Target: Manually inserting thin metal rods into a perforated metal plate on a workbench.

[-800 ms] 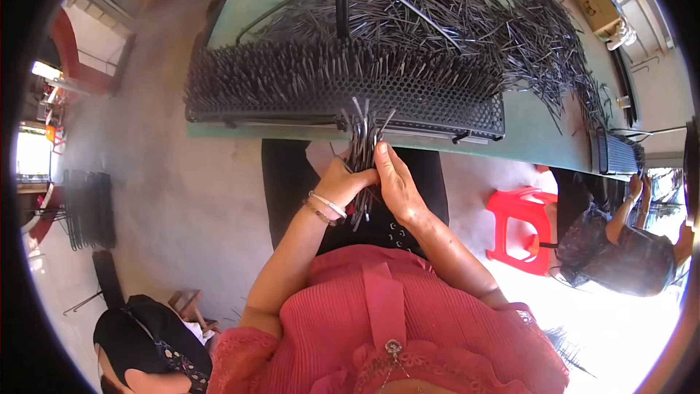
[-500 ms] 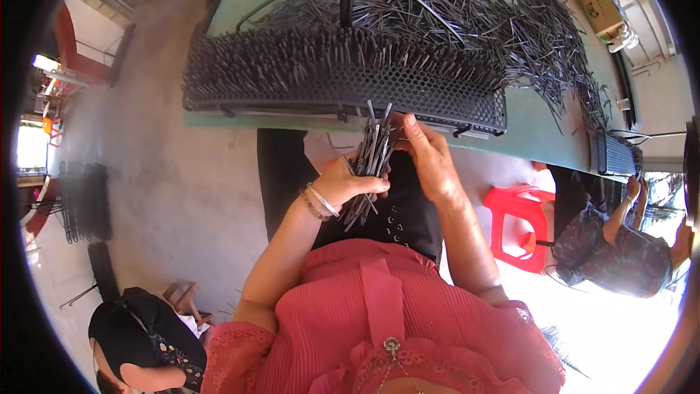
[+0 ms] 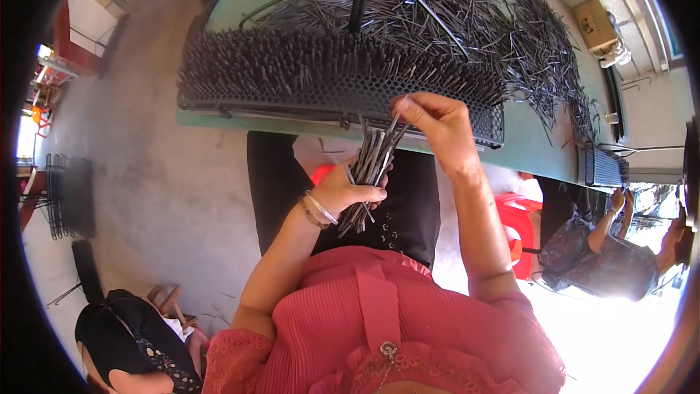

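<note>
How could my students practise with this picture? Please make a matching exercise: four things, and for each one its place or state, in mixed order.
1. Left hand
2. Right hand
3. Black perforated rack
4. Loose dark sticks

A. Scattered in a tangled heap on the green table, mostly beyond the rack
B. Wrapped around a bundle of thin sticks
C. Filled with many upright sticks, with some front holes bare
D. Near the upper end of the bundle, overlapping the rack in this view

Right pairs: 1-B, 2-D, 3-C, 4-A

Rods (image 3: pixel 375 155) dark grey — tabletop (image 3: pixel 536 142) green — stool (image 3: pixel 520 210) red
</note>
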The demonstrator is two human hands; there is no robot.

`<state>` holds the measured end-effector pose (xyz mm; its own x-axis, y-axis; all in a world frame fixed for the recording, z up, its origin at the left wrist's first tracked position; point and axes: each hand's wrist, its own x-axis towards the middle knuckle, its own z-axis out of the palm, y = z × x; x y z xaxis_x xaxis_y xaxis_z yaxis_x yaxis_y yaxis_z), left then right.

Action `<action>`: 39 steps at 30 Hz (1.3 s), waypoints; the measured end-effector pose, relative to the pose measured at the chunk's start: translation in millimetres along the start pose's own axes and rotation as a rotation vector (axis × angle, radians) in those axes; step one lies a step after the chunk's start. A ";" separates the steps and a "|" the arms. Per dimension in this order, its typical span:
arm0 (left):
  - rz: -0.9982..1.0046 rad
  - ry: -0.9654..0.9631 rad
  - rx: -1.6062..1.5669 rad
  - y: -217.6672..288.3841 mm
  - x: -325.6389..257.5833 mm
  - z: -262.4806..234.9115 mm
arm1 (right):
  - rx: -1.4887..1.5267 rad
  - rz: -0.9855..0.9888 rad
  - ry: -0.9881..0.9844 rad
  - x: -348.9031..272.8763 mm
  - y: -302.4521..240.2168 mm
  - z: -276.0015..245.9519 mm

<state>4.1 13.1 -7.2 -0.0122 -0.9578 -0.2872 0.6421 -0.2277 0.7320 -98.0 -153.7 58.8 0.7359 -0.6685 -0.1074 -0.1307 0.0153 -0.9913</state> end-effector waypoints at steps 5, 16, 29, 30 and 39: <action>0.029 -0.055 -0.165 1.6 7.8 -1.1 | 0.121 -0.213 0.215 27.8 -21.5 -8.7; -0.012 0.045 -0.286 9.2 13.0 6.3 | -0.135 -0.445 0.382 67.6 -2.9 -12.9; 0.022 0.125 -0.210 7.4 7.1 1.3 | -0.720 -0.702 0.341 69.5 4.5 -4.5; -0.001 0.127 -0.267 6.2 7.5 -0.8 | -0.806 -0.801 0.349 72.5 7.8 -5.4; 0.008 0.124 -0.251 10.8 -4.7 -10.9 | -0.934 -0.957 0.073 56.6 -2.6 -0.7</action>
<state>19.4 17.1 -4.6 0.0772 -0.9270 -0.3670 0.8120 -0.1552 0.5626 -56.5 -192.1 55.3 0.7592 -0.1696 0.6283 -0.0114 -0.9688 -0.2477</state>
